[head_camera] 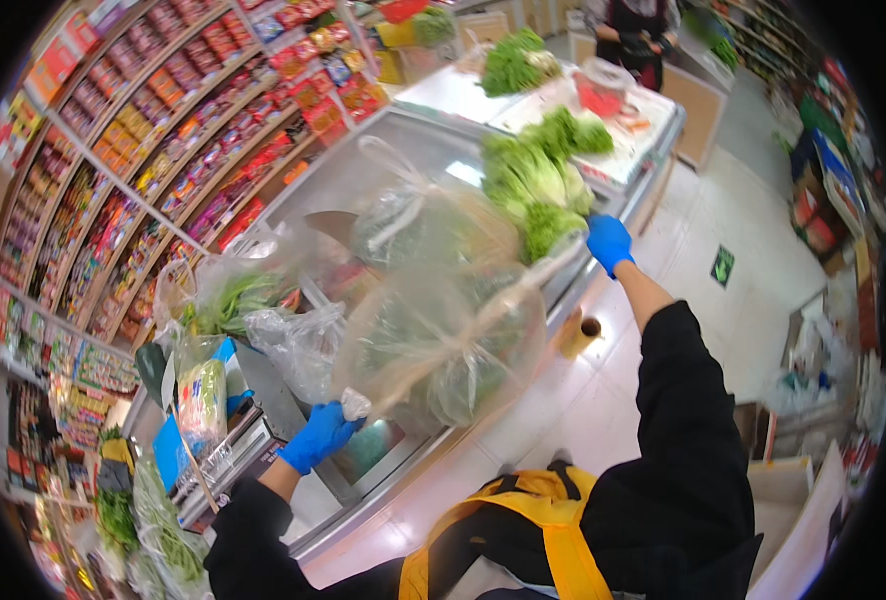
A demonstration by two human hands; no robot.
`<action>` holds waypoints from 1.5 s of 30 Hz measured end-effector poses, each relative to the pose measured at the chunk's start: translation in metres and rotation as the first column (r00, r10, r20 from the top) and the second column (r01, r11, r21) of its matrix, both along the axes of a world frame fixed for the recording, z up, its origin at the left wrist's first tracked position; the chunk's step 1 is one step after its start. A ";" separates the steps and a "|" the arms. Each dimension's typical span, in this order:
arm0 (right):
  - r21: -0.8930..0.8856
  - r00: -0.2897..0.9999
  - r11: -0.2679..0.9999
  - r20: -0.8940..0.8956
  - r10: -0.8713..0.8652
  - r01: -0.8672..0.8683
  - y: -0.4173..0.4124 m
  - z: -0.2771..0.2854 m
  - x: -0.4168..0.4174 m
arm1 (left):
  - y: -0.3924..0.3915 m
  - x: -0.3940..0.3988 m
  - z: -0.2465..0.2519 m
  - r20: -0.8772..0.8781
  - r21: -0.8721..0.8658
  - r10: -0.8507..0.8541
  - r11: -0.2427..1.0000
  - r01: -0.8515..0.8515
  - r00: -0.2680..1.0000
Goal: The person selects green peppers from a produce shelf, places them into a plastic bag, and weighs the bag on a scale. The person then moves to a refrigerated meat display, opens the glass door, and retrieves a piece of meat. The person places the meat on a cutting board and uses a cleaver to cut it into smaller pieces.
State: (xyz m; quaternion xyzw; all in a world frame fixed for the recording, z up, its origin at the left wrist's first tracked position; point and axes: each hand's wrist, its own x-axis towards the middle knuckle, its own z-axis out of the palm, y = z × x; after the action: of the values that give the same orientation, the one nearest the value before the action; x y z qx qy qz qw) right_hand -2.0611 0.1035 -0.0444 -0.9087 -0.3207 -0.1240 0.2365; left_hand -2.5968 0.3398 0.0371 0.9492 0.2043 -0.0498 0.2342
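Note:
Both my hands wear blue gloves. My left hand (321, 435) grips one gathered end of a large clear plastic bag (413, 337), which holds green produce and stands on the steel-edged counter. My right hand (610, 244) is shut on the bag's other twisted end, pulled out to the right, so the two ends stretch apart across the bag's top. Behind it rests a second knotted clear bag (428, 232) of greens. Green lettuce heads (533, 176) lie beside the bags, close to my right hand.
A wrapping machine (240, 442) with a wrapped pale vegetable (202, 397) stands left of the bag. More bagged greens (240, 300) lie behind. Packed shelves (157, 157) rise at the back left. A white tray (608, 165) sits at the counter's far end; a person (634, 37) stands beyond.

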 end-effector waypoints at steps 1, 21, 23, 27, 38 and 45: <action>0.013 0.993 0.995 -0.071 -0.097 0.098 -0.002 -0.018 0.001 | 0.005 0.004 -0.006 -0.082 0.135 -0.039 0.990 0.050 0.996; 0.780 0.421 0.401 -0.606 0.675 0.480 -0.137 0.026 -0.213 | -0.229 0.263 0.032 0.291 0.538 -0.735 0.655 0.531 0.612; 0.830 0.340 0.309 -0.489 0.803 0.464 -0.215 -0.010 -0.227 | -0.318 0.258 0.026 0.368 0.548 -0.791 0.609 0.573 0.489; 0.649 0.264 0.050 -0.378 0.887 0.759 -0.369 -0.052 -0.338 | -0.510 0.206 -0.013 0.514 0.551 -0.833 0.505 0.664 0.207; 0.700 0.737 -0.694 -0.558 -0.382 0.171 -0.758 -0.061 -0.782 | -1.029 -0.083 -0.154 0.015 0.146 -0.985 0.170 0.975 0.169; 0.452 0.837 -0.806 -0.199 -0.509 -0.382 -0.847 -0.114 -0.873 | -1.141 -0.219 -0.194 0.246 0.176 -0.553 -0.782 0.598 -0.796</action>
State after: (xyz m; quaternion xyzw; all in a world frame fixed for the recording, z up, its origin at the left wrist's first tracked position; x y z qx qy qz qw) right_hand -2.9342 -0.7432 -0.1587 0.0177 0.1383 -0.5789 0.8034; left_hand -2.8161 -0.8015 -0.1566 0.4674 -0.8627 -0.1371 0.1362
